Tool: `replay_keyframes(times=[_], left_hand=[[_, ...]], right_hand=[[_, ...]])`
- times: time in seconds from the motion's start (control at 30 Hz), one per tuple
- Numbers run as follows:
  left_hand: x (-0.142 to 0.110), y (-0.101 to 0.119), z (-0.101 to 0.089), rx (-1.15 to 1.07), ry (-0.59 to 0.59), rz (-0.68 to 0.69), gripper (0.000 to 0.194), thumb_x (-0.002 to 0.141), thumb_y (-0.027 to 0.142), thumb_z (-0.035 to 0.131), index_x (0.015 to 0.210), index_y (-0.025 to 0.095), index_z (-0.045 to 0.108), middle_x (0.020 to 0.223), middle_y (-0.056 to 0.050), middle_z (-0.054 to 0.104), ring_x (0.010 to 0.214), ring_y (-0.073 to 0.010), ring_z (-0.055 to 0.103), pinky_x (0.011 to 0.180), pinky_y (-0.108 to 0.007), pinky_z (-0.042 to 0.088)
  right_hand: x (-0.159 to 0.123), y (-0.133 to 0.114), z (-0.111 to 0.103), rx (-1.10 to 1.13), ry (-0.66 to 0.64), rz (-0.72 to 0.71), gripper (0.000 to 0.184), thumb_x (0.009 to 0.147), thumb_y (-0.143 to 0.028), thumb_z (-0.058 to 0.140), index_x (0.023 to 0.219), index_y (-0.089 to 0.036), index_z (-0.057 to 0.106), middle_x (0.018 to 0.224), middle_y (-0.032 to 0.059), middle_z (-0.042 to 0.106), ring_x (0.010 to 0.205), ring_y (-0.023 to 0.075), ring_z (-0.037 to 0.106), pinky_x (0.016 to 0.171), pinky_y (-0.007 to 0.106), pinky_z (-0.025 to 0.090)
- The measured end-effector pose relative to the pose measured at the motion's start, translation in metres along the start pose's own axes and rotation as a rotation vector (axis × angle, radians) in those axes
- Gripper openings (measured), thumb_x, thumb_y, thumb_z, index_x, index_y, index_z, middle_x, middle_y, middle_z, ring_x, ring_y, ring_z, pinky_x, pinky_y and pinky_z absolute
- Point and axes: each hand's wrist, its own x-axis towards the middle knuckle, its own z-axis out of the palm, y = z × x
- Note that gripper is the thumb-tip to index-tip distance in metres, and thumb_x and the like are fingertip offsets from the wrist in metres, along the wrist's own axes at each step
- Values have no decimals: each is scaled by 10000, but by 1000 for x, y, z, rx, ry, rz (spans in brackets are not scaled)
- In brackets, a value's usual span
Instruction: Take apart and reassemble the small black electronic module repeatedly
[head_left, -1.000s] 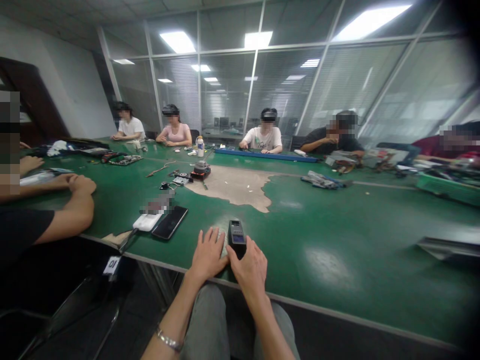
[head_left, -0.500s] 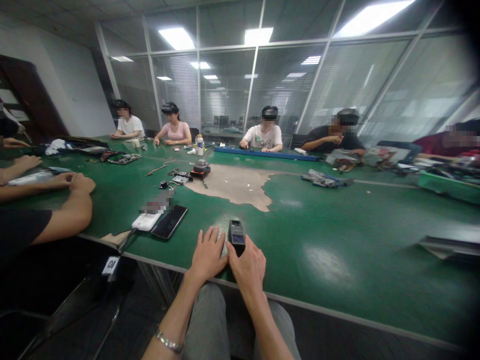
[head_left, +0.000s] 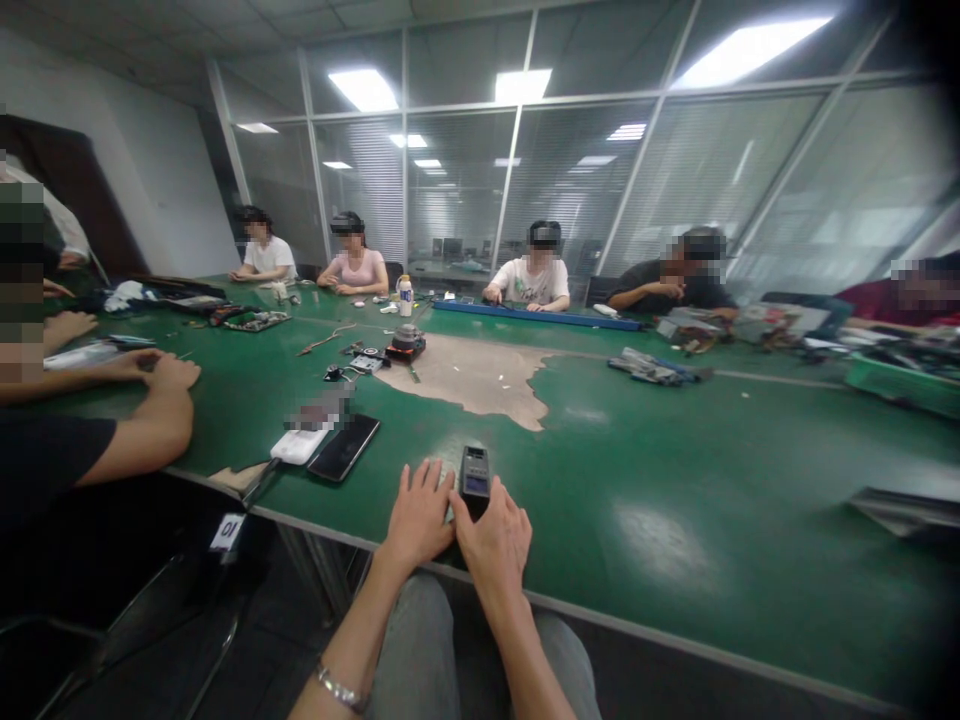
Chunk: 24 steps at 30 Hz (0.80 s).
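My left hand (head_left: 422, 518) lies flat on the green table (head_left: 615, 470) near its front edge, fingers spread and pointing forward. A pale patch shows by its fingertips; I cannot make out what it is. Just to its right, my right hand (head_left: 496, 535) holds the near end of a small black box-shaped device (head_left: 475, 464) between thumb and fingers. The device has a small bluish screen and buttons on its upper face. Its near end is hidden by my fingers.
Left of my hands lie a black smartphone (head_left: 344, 448) and a white power bank (head_left: 298, 444) with a cable. Farther off are a dark round-topped part (head_left: 406, 341), grey gloves (head_left: 654, 366) and a green basket (head_left: 904, 382). Co-workers sit around the table.
The view has tilted slightly, so the scene sits a little lower and farther right. At the far left, more of a standing person shows. My hands keep nearly the same pose around the device.
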Motion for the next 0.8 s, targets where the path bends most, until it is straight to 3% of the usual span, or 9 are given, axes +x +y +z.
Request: replay_keyframes(times=[0.2,0.5,0.67,0.8], left_hand=[[-1,-1,1,-4,26,7,605,936,457,418,1484,200,410,1582,-102,333,1460,-321,246,1188,-555,155],[-2,-2,1,-12,23,2,632,914,485,478,1485,226,398,1582,-99,331,1463,-328,234,1185,-578,143],[-2,-1,2,-28,19,-11,677,923,624,444,1494,264,383,1583,-95,330,1461,-341,238,1175,-603,137],[-2,0,2,-39,39,-6,777,906,743,361,1501,243,379,1573,-114,346,1457,-347,242,1173,-603,141]], right_hand=[[0,-2,-3,34,11,-23,510,881,-531,522,1193,-134,599,1166,189,665,1101,279,602,961,382,355],[13,-13,-24,130,23,-32,454,861,-536,537,1095,-158,629,1081,154,685,995,270,625,878,354,394],[24,-17,-36,221,46,-70,400,864,-511,540,1080,-187,630,1046,108,695,980,259,624,879,346,394],[29,-13,-48,268,118,-88,461,869,-553,523,1126,-184,627,1038,98,697,962,258,625,866,338,404]])
